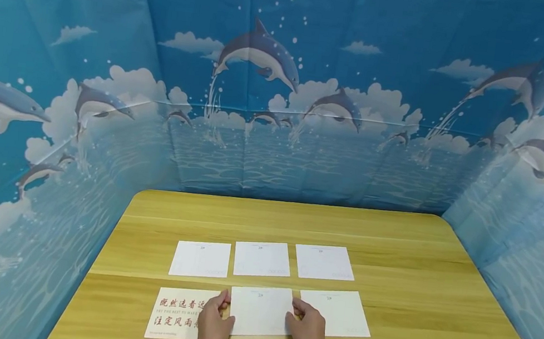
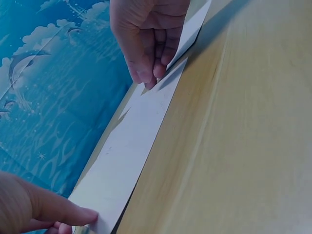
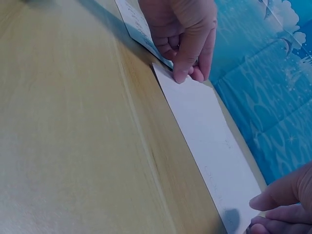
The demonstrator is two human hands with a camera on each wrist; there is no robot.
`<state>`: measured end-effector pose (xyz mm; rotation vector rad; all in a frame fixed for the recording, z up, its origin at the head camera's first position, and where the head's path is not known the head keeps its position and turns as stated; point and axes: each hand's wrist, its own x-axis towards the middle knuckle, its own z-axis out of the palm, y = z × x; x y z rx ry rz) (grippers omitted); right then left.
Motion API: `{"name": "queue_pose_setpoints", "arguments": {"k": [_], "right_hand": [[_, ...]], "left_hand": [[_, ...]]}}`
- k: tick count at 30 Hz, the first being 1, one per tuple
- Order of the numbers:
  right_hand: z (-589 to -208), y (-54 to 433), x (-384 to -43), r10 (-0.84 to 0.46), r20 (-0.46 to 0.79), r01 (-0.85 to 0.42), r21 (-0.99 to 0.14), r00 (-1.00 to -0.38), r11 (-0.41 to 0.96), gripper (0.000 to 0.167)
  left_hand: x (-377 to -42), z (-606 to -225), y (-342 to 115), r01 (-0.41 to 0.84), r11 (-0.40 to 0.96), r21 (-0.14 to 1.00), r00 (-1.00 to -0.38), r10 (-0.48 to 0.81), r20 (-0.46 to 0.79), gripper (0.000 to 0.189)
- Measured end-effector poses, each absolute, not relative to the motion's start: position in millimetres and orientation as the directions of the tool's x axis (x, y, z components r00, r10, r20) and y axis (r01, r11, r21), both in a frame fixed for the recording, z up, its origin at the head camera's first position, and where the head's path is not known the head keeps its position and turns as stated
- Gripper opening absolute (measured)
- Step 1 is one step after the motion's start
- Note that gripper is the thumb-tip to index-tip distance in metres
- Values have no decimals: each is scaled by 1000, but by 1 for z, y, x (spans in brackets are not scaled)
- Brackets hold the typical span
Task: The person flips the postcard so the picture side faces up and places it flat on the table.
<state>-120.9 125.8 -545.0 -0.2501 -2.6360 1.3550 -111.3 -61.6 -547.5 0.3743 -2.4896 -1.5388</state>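
A white postcard (image 1: 260,312) lies in the middle of the front row, its mostly blank side up with a small printed mark at the top. My left hand (image 1: 215,322) pinches its left edge, thumb on the upper face. On the opposite edge my right hand (image 1: 308,330) pinches it the same way. Behind the left hand, a postcard with red Chinese lettering (image 1: 175,315) is partly hidden by the fingers. Another blank-side postcard (image 1: 338,313) sits just right of the right hand. The right wrist view shows both thumbs on the held postcard (image 3: 204,131).
Farther back, a row holds a left postcard (image 1: 200,258), a middle one (image 1: 262,259) and a right one (image 1: 324,262), all blank side up. The wooden table (image 1: 418,298) reaches a blue dolphin-print curtain (image 1: 302,167) that hangs behind and along both sides.
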Motion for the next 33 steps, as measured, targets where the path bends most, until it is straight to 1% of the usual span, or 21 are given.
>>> {"name": "queue_pose_setpoints", "arguments": {"k": [9, 19, 26, 33], "right_hand": [[-543, 128, -120, 213, 82, 52, -830, -973, 555, 34], [-544, 135, -130, 181, 72, 27, -869, -981, 494, 38], [-543, 137, -140, 123, 26, 33, -890, -992, 456, 39], [-539, 138, -145, 85, -5, 44, -885, -996, 463, 25]], "left_hand": [[-117, -549, -58, -88, 332, 939, -946, -324, 26, 47], [-121, -550, -61, -76, 316, 946, -943, -331, 35, 31], [-126, -552, -67, -28, 373, 927, -950, -299, 92, 24], [-128, -544, -72, 23, 466, 885, -950, -267, 165, 18]]}}
